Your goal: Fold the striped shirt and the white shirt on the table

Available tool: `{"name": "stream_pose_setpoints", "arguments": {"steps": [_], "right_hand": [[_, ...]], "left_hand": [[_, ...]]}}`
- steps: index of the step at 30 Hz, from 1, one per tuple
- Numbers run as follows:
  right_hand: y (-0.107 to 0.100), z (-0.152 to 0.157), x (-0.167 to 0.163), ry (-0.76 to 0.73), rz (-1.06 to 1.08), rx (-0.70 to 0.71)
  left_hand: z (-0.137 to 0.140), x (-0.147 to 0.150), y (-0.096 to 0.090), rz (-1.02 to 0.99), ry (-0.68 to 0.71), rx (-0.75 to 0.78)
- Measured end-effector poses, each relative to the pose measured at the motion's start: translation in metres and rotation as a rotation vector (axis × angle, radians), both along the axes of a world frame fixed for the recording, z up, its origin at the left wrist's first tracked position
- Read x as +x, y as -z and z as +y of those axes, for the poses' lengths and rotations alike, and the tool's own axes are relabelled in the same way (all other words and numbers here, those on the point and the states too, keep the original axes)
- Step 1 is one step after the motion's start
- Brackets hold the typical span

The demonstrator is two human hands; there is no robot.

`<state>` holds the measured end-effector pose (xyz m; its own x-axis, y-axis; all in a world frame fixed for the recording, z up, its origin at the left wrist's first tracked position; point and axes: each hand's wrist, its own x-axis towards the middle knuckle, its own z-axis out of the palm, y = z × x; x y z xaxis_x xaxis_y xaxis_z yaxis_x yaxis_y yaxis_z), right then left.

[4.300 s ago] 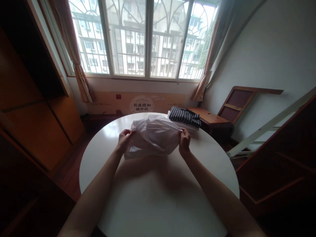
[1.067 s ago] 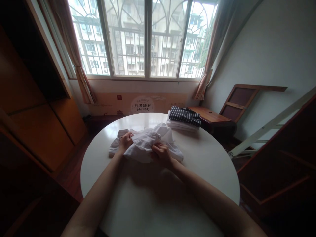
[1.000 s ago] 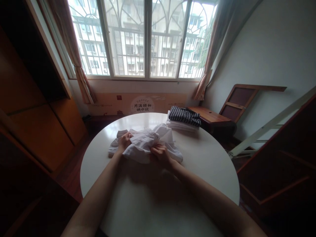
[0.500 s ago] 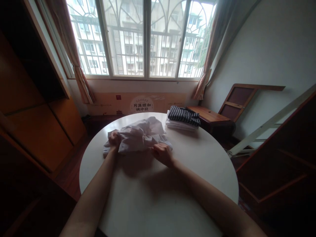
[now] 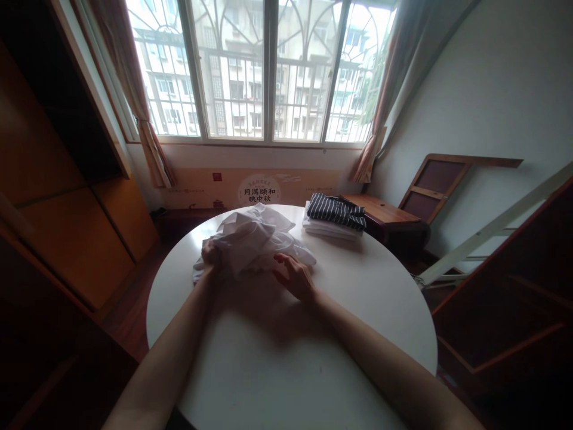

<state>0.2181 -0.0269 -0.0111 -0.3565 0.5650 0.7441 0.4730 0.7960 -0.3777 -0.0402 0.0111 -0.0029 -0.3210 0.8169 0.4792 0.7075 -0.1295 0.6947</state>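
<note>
- White garment, crumpled into a loose heap, lies on the round white table between the two hands and just beyond them, toward the window.
- Left hand is clenched on a bunch of the cloth at the heap's near left edge; its fingers are buried in the folds.
- Right hand lies to the right of that grip, fingers spread fairly wide and flat, fingertips touching the near right hem of the cloth. It seems to press rather than grip; whether any fabric is pinched under it I cannot tell.
- Handling, as a judgement: the fabric looks thin, light and quite limp. It will slump and slide over the glossy tabletop, and will not hold any shape it is given. Nothing about it seems fragile.
- Best hold, I think, is along a hem or seam, pinched between thumb and fingers, with the other hand laid flat to pin the cloth down.
- Beyond the right hand, past the heap and apart from it, sits a folded stack with a dark striped piece on top of white ones, near the table's far right rim.
- Nearer than both hands the tabletop is bare.
- Nothing lies between the hands and the cloth; the stack stands closest on the right side, though it does not touch.
</note>
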Motion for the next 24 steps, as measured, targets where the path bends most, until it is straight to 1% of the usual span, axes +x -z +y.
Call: {"name": "stream_pose_setpoints", "arguments": {"steps": [1, 3, 6, 9, 12, 14, 17, 21, 23, 24], "right_hand": [[0.0, 0.001, -0.002, -0.016, -0.006, 0.007], [0.001, 0.003, -0.004, -0.046, 0.002, 0.007], [0.003, 0.009, -0.002, -0.039, 0.085, -0.077], [0.007, 0.014, 0.003, 0.019, 0.194, -0.17], [0.009, 0.015, 0.005, 0.014, 0.185, -0.181], [0.008, 0.015, 0.005, -0.006, 0.161, -0.176], [0.004, 0.013, 0.004, -0.037, 0.149, -0.169], [-0.005, 0.005, 0.006, -0.098, 0.211, -0.181], [-0.007, -0.001, 0.005, -0.126, 0.258, -0.22], [-0.007, -0.004, 0.004, -0.141, 0.274, -0.248]], "left_hand": [[0.0, 0.011, 0.0, 0.01, -0.016, 0.04], [-0.002, 0.034, 0.0, 0.057, 0.003, 0.103], [-0.007, 0.061, 0.002, 0.137, 0.112, 0.14], [-0.014, 0.072, 0.001, 0.212, 0.218, 0.158], [-0.018, 0.073, -0.001, 0.304, 0.265, 0.165], [-0.019, 0.073, -0.002, 0.332, 0.231, 0.163], [-0.02, 0.071, -0.004, 0.348, 0.132, 0.137], [-0.017, 0.066, -0.006, 0.385, -0.019, 0.035], [-0.016, 0.064, -0.007, 0.413, -0.044, -0.023], [-0.015, 0.063, -0.007, 0.423, -0.031, -0.036]]}}
